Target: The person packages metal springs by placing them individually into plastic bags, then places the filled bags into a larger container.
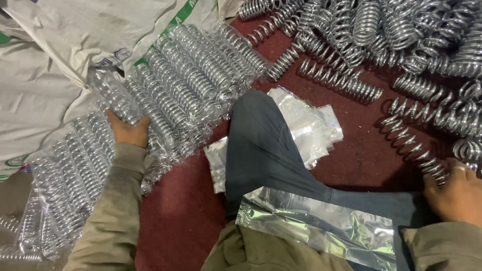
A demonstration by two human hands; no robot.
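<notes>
Shiny steel coils everywhere. The right hand sits at the near end of a loose spring on the dark red floor; fingers curl over that end, prob. gripping it, tho the grip itself is partly hidden. The spring's long axis runs diagonally, away from the hand toward upper left, w/ the big heap of bare springs beyond it. The left hand is far across on the other side, fingers spread flat and pressing on the bagged springs, not closed round anything. So the right hand is much nearer the loose coil.

Bare springs: hard, ribbed, round wire, bright chrome look. Bagged ones lie side by side in crinkly clear plastic, glossy. An empty clear bag lies flat across the lap, more empty bags behind the dark trouser knee. White woven sacks at left, matte, creased.
</notes>
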